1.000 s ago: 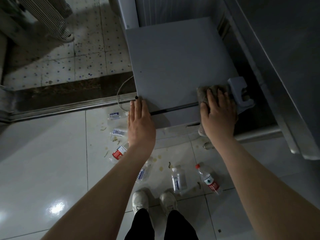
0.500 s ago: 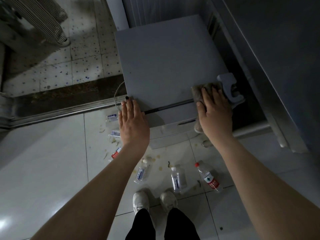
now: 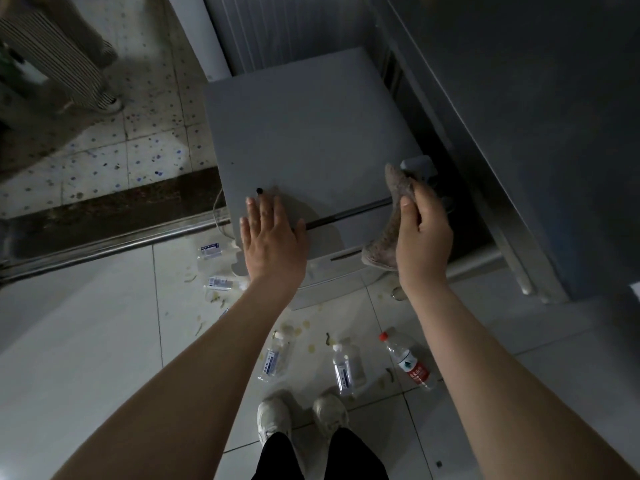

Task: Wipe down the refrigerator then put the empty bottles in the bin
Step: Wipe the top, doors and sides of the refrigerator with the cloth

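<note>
A: Chg vs 0.5 s ago? R hand point(image 3: 424, 237) was pressing the cloth point(image 3: 389, 223) flat on the fridge point(image 3: 311, 133) top, front-R corner

B: Now lifted. R hand turned on edge, thumb + fingers point(image 3: 429, 206) clamped on the cloth, which hangs loose, lower end in front of the fridge door. Can't tell if it still brushes the edge

A: L hand point(image 3: 273, 237)?

B: Unchanged: palm down at front-L edge of the top, fingers straight, slightly apart, holding nothing

A: Meaning?

B: Judgement only: one wipe pass over; either regrip for the next pass or wiping nearly done. Too dim to rate the top as clean

A: And the bottles point(image 3: 343, 368)?

B: All lying on the floor point(image 3: 86, 341), some near the shoes point(image 3: 273, 417), some by the fridge's L front corner. None picked up, no bin in view. Step 2 not begun
</note>
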